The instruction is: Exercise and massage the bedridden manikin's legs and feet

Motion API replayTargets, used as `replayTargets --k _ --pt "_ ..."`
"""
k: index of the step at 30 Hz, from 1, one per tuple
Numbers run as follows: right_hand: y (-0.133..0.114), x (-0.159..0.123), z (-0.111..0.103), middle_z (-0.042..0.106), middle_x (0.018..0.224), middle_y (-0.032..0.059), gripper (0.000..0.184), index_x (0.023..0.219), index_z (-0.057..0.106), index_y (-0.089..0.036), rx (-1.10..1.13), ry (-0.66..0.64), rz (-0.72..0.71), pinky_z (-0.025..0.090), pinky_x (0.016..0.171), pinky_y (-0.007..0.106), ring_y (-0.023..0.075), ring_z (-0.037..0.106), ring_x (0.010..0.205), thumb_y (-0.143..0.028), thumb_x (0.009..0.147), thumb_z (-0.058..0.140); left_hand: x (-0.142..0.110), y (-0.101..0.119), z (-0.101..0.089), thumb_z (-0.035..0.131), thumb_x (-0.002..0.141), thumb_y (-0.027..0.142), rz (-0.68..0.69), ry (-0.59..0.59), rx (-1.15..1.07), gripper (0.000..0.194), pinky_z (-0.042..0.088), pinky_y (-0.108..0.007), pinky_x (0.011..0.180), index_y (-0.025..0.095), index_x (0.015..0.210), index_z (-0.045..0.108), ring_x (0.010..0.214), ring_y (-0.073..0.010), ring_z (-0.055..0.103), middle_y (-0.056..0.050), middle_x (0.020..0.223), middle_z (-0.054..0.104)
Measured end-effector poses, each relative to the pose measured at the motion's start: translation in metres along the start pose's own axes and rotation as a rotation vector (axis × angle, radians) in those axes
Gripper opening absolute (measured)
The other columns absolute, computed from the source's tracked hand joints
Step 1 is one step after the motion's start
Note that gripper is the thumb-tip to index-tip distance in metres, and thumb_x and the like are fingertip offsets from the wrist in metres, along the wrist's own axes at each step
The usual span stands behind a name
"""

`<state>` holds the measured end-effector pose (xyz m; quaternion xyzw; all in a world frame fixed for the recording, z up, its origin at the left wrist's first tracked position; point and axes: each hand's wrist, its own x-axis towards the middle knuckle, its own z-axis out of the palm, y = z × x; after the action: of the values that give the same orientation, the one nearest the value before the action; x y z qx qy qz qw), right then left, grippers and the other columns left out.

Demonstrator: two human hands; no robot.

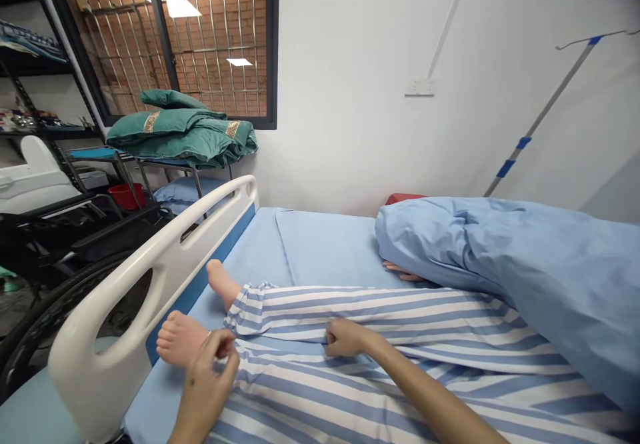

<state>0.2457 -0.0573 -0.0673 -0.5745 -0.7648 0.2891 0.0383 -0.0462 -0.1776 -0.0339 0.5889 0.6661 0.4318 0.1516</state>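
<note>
A figure in blue-and-white striped trousers (pixel 380 317) lies on a hospital bed with a blue sheet (pixel 320 247). Its bare feet (pixel 180 337) point toward the white footboard (pixel 150 264). My left hand (pixel 213 371) is closed in a pinch on the hem of the near trouser leg, beside the near foot. My right hand (pixel 347 339) is closed, gripping a fold of the striped trouser fabric between the two legs. A light blue blanket (pixel 525 264) is bunched up on the right, over the figure's upper body, with a hand (pixel 400 271) showing under its edge.
Folded green blankets (pixel 185 131) lie on a rack by the barred window (pixel 175 37). A black wheelchair (pixel 75 251) stands left of the bed, with dark shelves (pixel 30 97) behind it. An IV pole (pixel 540 117) leans along the white wall at right.
</note>
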Motion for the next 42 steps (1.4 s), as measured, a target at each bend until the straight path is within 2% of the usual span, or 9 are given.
replayTargets --k 4,8,10,15,24,28,32,35,42 --pt "0.029 0.01 0.001 0.056 0.051 0.003 0.016 0.051 0.06 -0.017 -0.066 -0.195 -0.091 0.036 0.051 0.026 0.0159 0.053 0.054 -0.03 0.06 0.059 0.055 0.028 0.046 0.039 0.076 0.02 0.233 -0.2 0.103 0.021 0.042 -0.029 0.079 0.021 0.092 0.053 0.083 -0.0163 0.054 -0.002 0.088 0.059" --pt "0.038 0.015 0.006 0.059 0.056 0.0012 0.02 0.062 0.062 -0.016 0.066 -0.311 -0.05 0.039 0.047 0.021 0.0125 0.053 0.05 -0.034 0.065 0.053 0.105 0.001 0.085 0.038 0.068 0.012 0.309 -0.345 0.366 0.056 0.035 -0.031 0.096 0.014 0.124 0.038 0.113 -0.018 0.045 -0.01 0.125 0.048" --pt "0.036 0.015 0.008 0.06 0.058 0.001 0.021 0.065 0.063 -0.016 0.12 -0.358 -0.047 0.039 0.046 0.019 0.0113 0.053 0.049 -0.033 0.066 0.052 0.121 -0.019 0.093 0.041 0.064 0.012 0.311 -0.401 0.602 0.07 0.03 -0.036 0.1 0.01 0.133 0.029 0.118 -0.0215 0.042 -0.014 0.128 0.046" --pt "0.03 0.014 0.009 0.063 0.058 0.0017 0.019 0.068 0.065 -0.016 0.016 -0.292 -0.088 0.039 0.05 0.02 0.013 0.055 0.054 -0.031 0.063 0.056 0.131 -0.044 0.083 0.046 0.063 0.022 0.4 -0.418 0.94 0.078 0.013 -0.044 0.105 0.008 0.137 0.025 0.115 -0.0264 0.044 -0.018 0.124 0.05" --pt "0.03 0.018 0.018 0.063 0.058 0.0 0.015 0.066 0.063 -0.017 0.108 -0.302 -0.119 0.038 0.049 0.019 0.0117 0.055 0.053 -0.028 0.062 0.054 0.121 -0.026 0.063 0.048 0.071 0.037 0.308 -0.271 1.07 0.061 0.01 -0.052 0.104 0.015 0.128 0.044 0.122 -0.0352 0.032 -0.017 0.128 0.048" --pt "0.038 0.022 0.017 0.059 0.051 0.0005 0.016 0.056 0.059 -0.016 0.123 -0.266 -0.082 0.039 0.045 0.019 0.0112 0.053 0.047 -0.025 0.063 0.047 0.117 -0.021 0.073 0.054 0.065 0.031 0.306 -0.295 1.051 0.064 0.008 -0.056 0.103 0.015 0.126 0.045 0.127 -0.0376 0.025 -0.018 0.132 0.042" --pt "0.039 0.022 0.014 0.055 0.047 0.0003 0.016 0.048 0.055 -0.016 0.105 -0.304 -0.031 0.04 0.043 0.02 0.0113 0.051 0.044 -0.023 0.06 0.046 0.118 -0.021 0.097 0.052 0.063 0.024 0.429 -0.446 0.883 0.072 0.018 -0.042 0.106 0.015 0.132 0.035 0.127 -0.0296 0.027 -0.015 0.135 0.038" --pt "0.036 0.021 0.014 0.056 0.049 -0.0004 0.014 0.048 0.054 -0.016 0.12 -0.39 0.0 0.04 0.043 0.02 0.0106 0.049 0.042 -0.023 0.059 0.048 0.123 -0.028 0.111 0.048 0.06 0.018 0.42 -0.54 0.828 0.077 0.026 -0.038 0.102 0.014 0.135 0.028 0.122 -0.0268 0.035 -0.015 0.133 0.04" --pt "0.032 0.023 0.012 0.057 0.051 -0.0005 0.015 0.05 0.055 -0.016 0.077 -0.495 0.053 0.038 0.042 0.02 0.0097 0.047 0.042 -0.025 0.06 0.051 0.139 -0.041 0.109 0.045 0.059 0.011 0.404 -0.544 0.942 0.081 0.036 -0.036 0.087 0.006 0.137 0.023 0.102 -0.027 0.051 -0.017 0.111 0.056"
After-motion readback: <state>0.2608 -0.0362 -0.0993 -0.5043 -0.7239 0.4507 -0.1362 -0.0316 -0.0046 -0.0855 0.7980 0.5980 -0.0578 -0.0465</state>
